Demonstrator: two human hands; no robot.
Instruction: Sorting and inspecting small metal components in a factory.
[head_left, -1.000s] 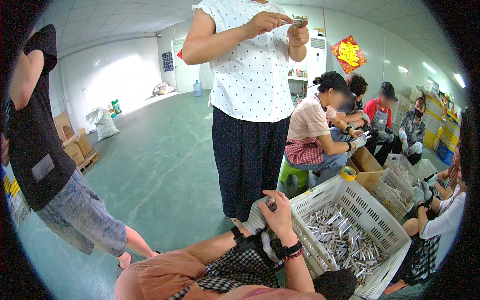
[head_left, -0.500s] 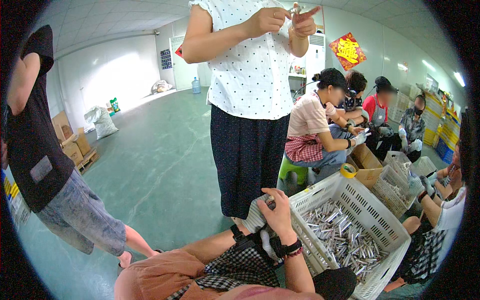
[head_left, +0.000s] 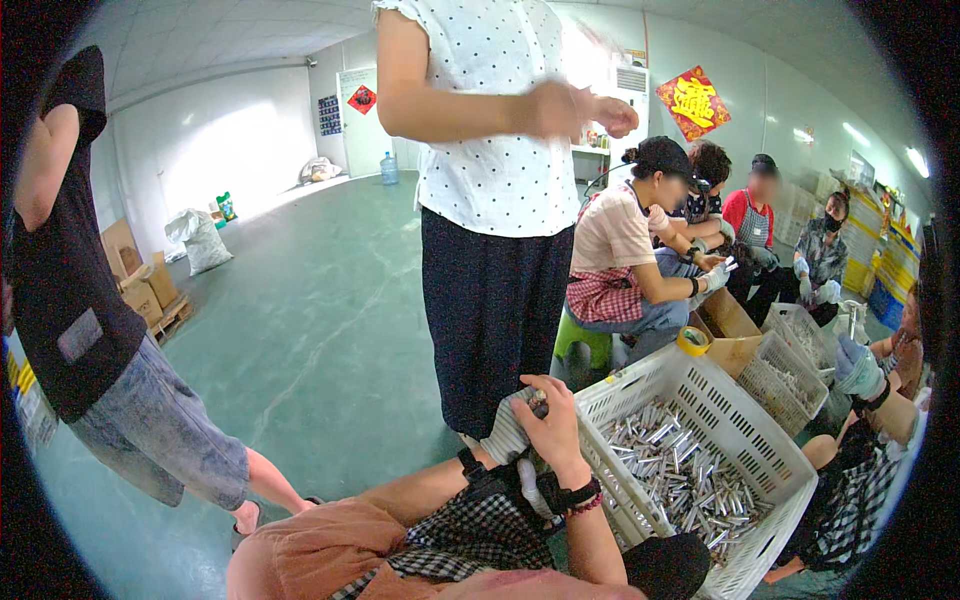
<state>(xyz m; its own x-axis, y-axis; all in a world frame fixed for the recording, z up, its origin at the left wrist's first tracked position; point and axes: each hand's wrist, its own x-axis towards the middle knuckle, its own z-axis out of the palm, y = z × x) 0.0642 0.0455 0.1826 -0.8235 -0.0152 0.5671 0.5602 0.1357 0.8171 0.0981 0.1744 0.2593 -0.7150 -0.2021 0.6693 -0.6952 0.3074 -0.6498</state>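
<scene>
My left hand [head_left: 506,432], in a grey-and-white striped glove, rests over my lap with its fingers mostly hidden. Across it lies my bare right hand [head_left: 549,422], fingers curled around the gloved hand's fingertip end; whatever is between them is too small to make out. A pale grey cloth-like piece [head_left: 532,487] hangs below, beside my right wrist. Just right of my hands stands a white plastic crate [head_left: 752,420], holding many short silvery metal tubes [head_left: 680,470]. Both my wrists wear black straps.
A person in a dotted white top [head_left: 490,130] stands close in front. Another in dark clothes [head_left: 85,260] stands at left. Several seated co-workers [head_left: 640,240] handle parts at right. Yellow tape [head_left: 693,341] sits on the crate's far corner, near a cardboard box [head_left: 735,345] and smaller baskets [head_left: 780,375].
The standing person's hands have dropped lower and are blurred. At far right, a co-worker's gloved hand has come up with a tube-like piece. My hands have barely moved.
</scene>
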